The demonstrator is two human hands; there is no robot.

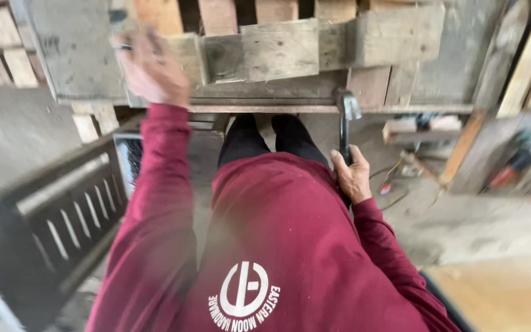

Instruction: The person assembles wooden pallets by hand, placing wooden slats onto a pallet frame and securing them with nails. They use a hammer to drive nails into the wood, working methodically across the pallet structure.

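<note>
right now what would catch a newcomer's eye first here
The dark red long-sleeved shirt fills the lower middle. Above it, the right hand grips a black-handled metal hammer just below the weathered grey wooden pallet, while the blurred left hand is raised against the pallet's left part.

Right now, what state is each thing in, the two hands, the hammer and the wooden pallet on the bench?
Left hand: raised, blurred, resting against the weathered wooden pallet; grip unclear.
Right hand: closed round the handle of the black hammer.
Black hammer with metal head: upright, head up near the bench edge.
Weathered wooden pallet: lying on the bench, slats intact.
</note>
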